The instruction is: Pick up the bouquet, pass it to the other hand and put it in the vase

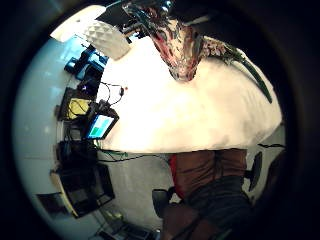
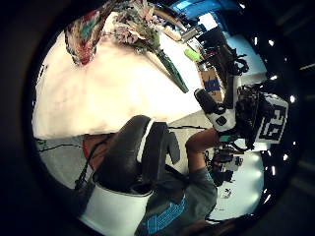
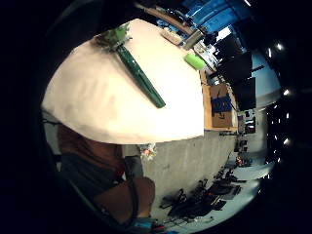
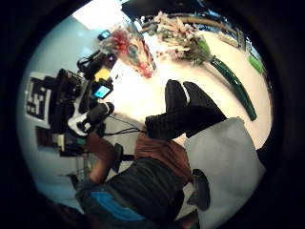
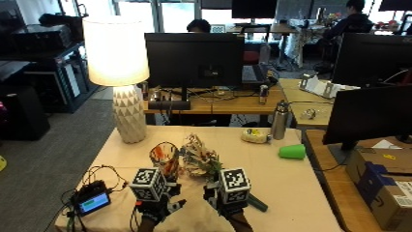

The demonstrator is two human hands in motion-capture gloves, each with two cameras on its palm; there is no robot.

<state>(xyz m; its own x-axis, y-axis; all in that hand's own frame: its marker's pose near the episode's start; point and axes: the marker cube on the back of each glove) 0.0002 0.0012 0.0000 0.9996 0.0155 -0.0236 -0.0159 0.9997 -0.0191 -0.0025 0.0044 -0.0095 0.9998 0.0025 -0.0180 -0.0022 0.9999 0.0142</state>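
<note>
The pale paper-wrapped bouquet with its dark green stem sleeve [image 5: 201, 162] lay flat on the cream tabletop [image 5: 289, 193], just ahead of the right hand [image 5: 227, 203] and beside the clear patterned glass vase [image 5: 165, 159], which stood ahead of the left hand [image 5: 156, 205]. Both hands hovered with fingers relaxed, holding nothing. Pickup seemingly hadn't begun; next, one hand must reach forward and close round the stems.

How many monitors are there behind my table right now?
3 that I can see: one monitor straight behind the table, another at its right edge, a third further back on the right. More may be hidden.
</note>
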